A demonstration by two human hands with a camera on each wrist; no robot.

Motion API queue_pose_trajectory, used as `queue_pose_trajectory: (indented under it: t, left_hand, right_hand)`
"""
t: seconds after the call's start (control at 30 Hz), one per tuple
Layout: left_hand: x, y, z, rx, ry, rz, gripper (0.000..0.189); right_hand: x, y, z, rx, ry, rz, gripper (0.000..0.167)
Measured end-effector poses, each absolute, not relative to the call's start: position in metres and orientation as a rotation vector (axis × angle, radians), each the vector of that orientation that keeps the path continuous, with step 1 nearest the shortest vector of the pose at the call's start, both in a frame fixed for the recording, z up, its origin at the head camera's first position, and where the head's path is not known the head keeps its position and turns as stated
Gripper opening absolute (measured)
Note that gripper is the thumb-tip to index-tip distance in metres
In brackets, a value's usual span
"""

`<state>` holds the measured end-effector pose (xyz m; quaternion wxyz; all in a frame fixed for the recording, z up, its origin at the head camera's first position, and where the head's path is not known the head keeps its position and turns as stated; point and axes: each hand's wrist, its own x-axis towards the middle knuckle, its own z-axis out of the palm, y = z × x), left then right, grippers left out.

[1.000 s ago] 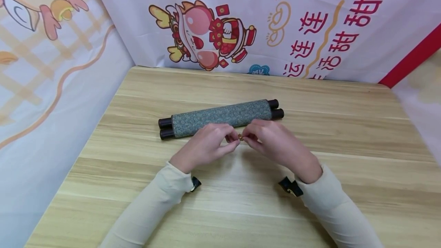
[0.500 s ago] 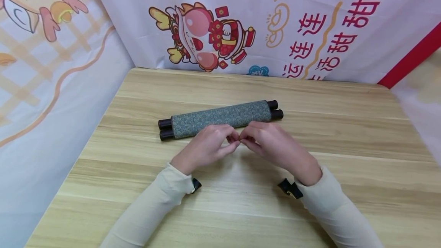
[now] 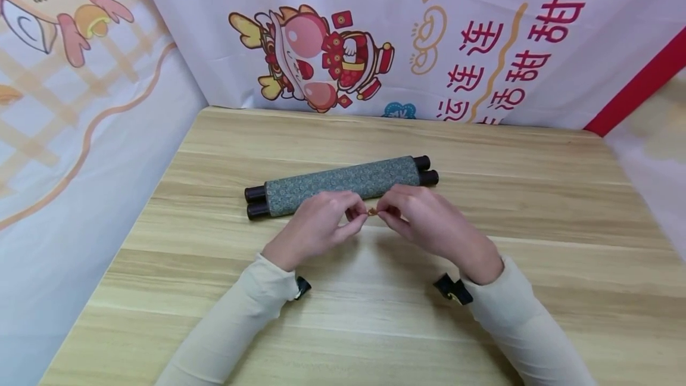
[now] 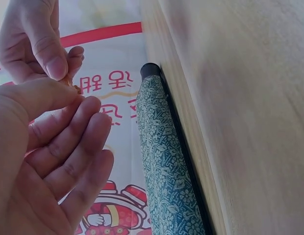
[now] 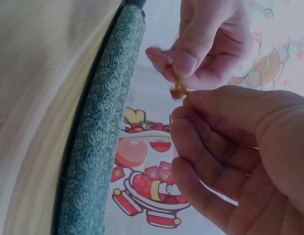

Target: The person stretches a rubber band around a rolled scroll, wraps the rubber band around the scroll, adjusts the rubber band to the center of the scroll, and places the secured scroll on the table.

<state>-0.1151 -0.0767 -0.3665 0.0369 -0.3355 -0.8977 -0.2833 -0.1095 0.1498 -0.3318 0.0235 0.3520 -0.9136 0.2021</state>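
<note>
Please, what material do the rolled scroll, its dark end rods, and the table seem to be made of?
Scroll: probably woven brocade fabric, green with a fine flower pattern and a matte look. End rods: dark and smooth with a slight shine, perhaps lacquered wood or plastic; I cannot tell which. Table: pale wood grain, very even, so possibly laminate rather than solid wood.

Bright, even light; soft shadows.
</note>
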Motion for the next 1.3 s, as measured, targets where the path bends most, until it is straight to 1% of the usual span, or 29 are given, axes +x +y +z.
queue_pose_trajectory:
  t: [0.5, 0.73, 0.93, 1.3]
  left_hand:
    - [-0.116, -0.08, -0.365, -0.967, -2.739, -0.76, 0.011]
    - [-0.117, -0.084, -0.365, -0.924, -2.784, -0.753, 0.013]
    - [-0.118, -0.083, -0.363, -0.952, -2.744, -0.886, 0.006]
    - [-0.115, -0.08, -0.358, -1.072, -2.638, -0.972, 0.005]
  right_hand:
    - [-0.121, 0.163, -0.33, 1.016, -2.877, 0.761, 0.005]
    - [-0.122, 0.168, -0.326, 0.89, -2.941, 0.756, 0.004]
    - [-0.12, 0.166, -0.325, 0.972, -2.907, 0.764, 0.004]
    - [-0.112, 0.156, -0.326, 1.076, -2.879, 0.727, 0.004]
